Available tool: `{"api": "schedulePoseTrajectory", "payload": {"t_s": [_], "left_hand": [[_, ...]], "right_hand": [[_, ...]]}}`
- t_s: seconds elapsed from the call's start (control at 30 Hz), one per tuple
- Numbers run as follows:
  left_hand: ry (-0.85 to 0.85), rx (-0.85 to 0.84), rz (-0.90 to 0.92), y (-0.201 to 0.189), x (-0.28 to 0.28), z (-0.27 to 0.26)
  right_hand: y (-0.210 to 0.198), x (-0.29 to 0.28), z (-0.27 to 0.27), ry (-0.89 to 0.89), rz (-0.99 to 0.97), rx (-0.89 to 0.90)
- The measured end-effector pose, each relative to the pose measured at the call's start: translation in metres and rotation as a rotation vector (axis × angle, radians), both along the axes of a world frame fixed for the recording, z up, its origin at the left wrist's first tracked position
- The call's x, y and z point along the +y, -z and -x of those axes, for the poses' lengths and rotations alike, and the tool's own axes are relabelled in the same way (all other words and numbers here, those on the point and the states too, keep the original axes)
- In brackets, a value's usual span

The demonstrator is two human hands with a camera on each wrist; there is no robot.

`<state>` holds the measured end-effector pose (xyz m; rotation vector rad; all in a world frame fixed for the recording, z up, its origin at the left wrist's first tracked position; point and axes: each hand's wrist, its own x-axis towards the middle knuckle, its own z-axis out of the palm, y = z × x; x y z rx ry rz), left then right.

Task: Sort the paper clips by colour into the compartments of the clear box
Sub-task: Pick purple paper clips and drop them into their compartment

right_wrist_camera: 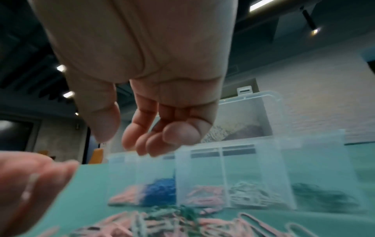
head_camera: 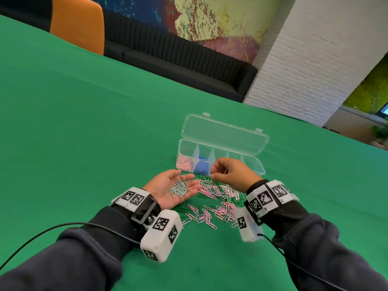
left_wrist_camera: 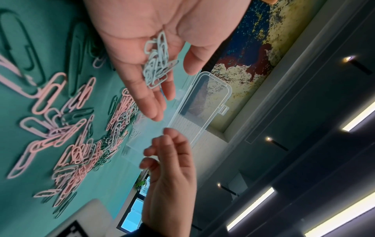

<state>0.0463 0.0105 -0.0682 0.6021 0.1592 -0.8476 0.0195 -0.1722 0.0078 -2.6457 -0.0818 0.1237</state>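
Left hand lies palm up, fingers nearly straight and slightly cupped, carrying a small heap of pale blue-white clips, apparently as a tray to gather one colour before tipping it in. Right hand hovers just right of it with fingers loosely curled, thumb near fingertips; whether it pinches a clip I cannot tell. Mixed clip pile lies on the green table near the hands, and the clear box stands open just beyond, pink and blue in its left compartments

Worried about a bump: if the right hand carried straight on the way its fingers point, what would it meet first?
Probably the left hand's fingertips, whose palm holds pale blue-white paper clips; the right hand points leftward at them, though depth is unclear.
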Motion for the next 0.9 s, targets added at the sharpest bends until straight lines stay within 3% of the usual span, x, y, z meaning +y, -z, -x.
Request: {"api": "schedulePoseTrajectory", "payload": {"t_s": [0.17, 0.3, 0.47, 0.67, 0.9], "left_hand": [[-0.047, 0.001, 0.014, 0.0, 0.006, -0.006], [-0.114, 0.023, 0.026, -0.001, 0.016, -0.013], [-0.149, 0.029, 0.012, 0.0, 0.018, -0.015], [-0.125, 0.029, 0.01, 0.002, 0.017, -0.013], [-0.113, 0.025, -0.007, 0.0, 0.013, -0.012]], "right_hand": [[0.016, -0.003, -0.007, 0.016, 0.201, 0.171], [0.023, 0.007, -0.01, -0.033, 0.213, 0.291], [0.02, 0.004, -0.023, 0.041, 0.263, 0.16], [0.03, 0.016, -0.027, -0.014, 0.494, 0.259], [0.025, 0.015, -0.028, -0.045, 0.514, 0.24]]}}
